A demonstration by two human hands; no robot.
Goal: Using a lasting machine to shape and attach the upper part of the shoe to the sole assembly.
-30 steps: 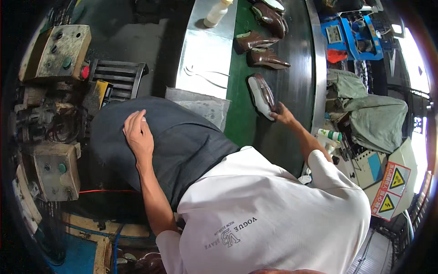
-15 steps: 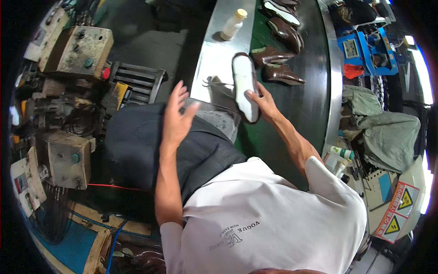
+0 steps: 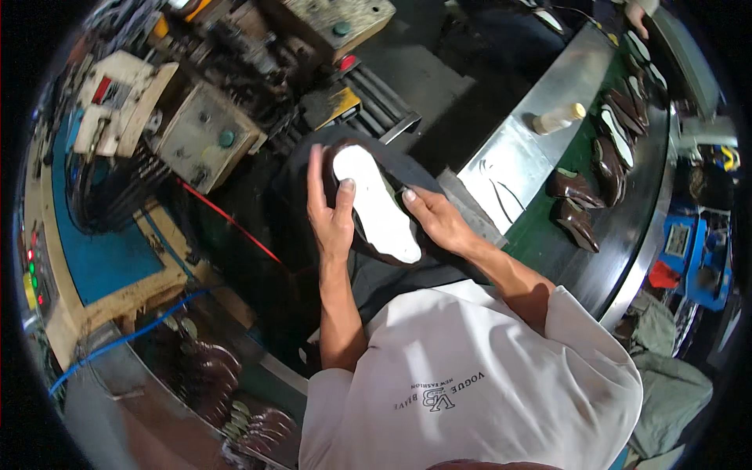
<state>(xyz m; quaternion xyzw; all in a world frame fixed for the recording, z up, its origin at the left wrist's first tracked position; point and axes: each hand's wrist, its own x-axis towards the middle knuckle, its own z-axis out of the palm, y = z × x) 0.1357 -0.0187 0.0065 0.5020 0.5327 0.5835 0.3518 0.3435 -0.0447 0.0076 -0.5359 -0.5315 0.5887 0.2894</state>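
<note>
A brown shoe [image 3: 379, 205] is held over my lap, its white sole facing up. My left hand [image 3: 333, 223] lies along its left side, with the thumb resting on the sole and the fingers stretched along the edge. On the opposite side my right hand [image 3: 440, 221] grips the shoe, thumb near the sole's edge and fingers mostly hidden beneath. The shoe's upper is largely hidden under the sole.
Several brown shoes [image 3: 577, 188] lie along the green conveyor belt at right. A white bottle [image 3: 558, 119] lies or stands on the metal ledge [image 3: 540, 98]. Machinery with a control box [image 3: 205, 139] is at left; more shoes [image 3: 211, 376] sit at lower left.
The shoe has moved from beside the belt to over my lap. My left hand, formerly apart, now touches it. The view has turned left, showing the machines and lower-left shoes more fully.
</note>
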